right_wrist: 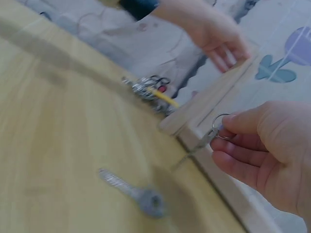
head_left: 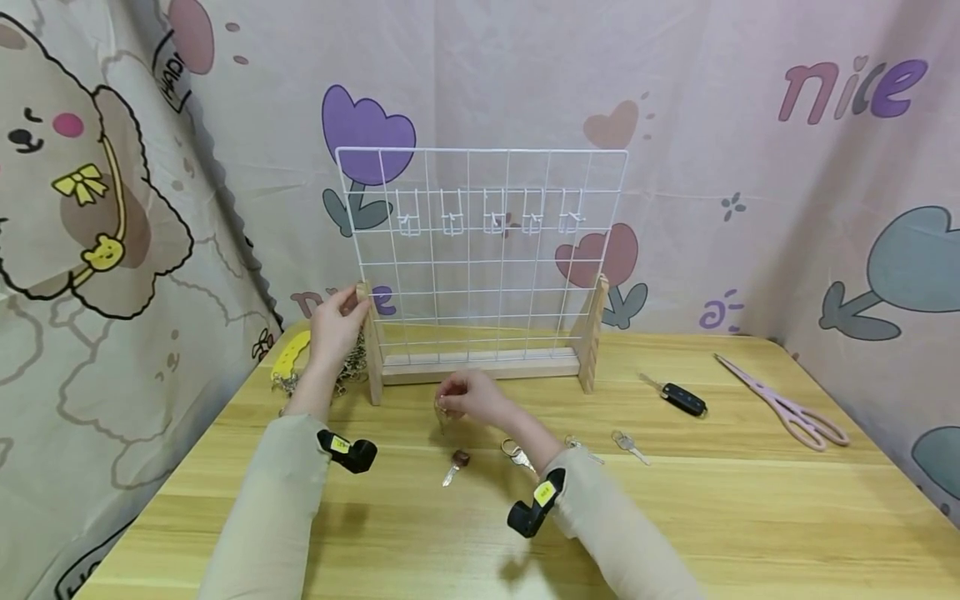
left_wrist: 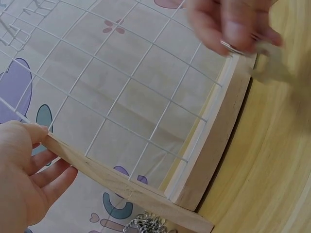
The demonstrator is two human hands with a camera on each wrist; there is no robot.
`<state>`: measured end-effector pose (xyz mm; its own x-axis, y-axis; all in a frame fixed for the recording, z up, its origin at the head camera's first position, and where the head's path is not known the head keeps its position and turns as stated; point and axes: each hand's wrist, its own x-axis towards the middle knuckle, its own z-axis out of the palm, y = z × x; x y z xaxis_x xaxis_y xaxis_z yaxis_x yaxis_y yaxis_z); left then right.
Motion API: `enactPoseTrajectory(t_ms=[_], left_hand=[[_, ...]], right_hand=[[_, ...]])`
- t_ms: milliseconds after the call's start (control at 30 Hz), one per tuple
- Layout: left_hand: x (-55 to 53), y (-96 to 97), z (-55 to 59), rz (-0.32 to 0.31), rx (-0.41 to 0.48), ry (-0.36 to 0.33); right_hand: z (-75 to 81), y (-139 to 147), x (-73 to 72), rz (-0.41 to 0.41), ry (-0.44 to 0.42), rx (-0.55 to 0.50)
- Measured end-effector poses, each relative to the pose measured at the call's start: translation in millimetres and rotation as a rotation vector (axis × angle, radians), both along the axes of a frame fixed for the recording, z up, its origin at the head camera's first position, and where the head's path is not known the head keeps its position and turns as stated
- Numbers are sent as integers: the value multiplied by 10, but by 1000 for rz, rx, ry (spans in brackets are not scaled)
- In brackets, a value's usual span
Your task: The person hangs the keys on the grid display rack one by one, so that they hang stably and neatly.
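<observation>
A white wire grid rack (head_left: 480,151) stands upright in a wooden base, with several white hooks (head_left: 452,222) across its upper part. My left hand (head_left: 335,323) grips the top of the left wooden post (left_wrist: 114,179), thumb on one side and fingers on the other. Low in front of the base, my right hand (head_left: 482,397) pinches a key ring; the key (right_wrist: 208,138) hangs from it, pointing down, above the table. It is blurred in the left wrist view. Just below that hand lies a dark-headed key (head_left: 453,470) on the table.
More keys lie to the right: one with a ring (head_left: 517,454), partly behind my right wrist, and another (head_left: 632,447) farther over. Beyond are a black car key (head_left: 683,400) and pink scissors (head_left: 783,408). Metal chains (right_wrist: 143,90) and a yellow strap (head_left: 289,357) sit beside the left post.
</observation>
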<state>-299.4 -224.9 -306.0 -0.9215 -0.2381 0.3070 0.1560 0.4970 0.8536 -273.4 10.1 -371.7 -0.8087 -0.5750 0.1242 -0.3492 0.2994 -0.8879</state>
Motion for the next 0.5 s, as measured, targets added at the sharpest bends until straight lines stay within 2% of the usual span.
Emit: enactPoseTrajectory(t_ms=[300, 333, 500], left_hand=[[31, 37, 15, 21, -5, 32], [34, 41, 15, 20, -6, 36], [12, 21, 3, 7, -9, 23]], right_hand=[[538, 52, -107, -43, -36, -81], [567, 54, -157, -43, -33, -98], [893, 38, -218, -79, -3, -196]])
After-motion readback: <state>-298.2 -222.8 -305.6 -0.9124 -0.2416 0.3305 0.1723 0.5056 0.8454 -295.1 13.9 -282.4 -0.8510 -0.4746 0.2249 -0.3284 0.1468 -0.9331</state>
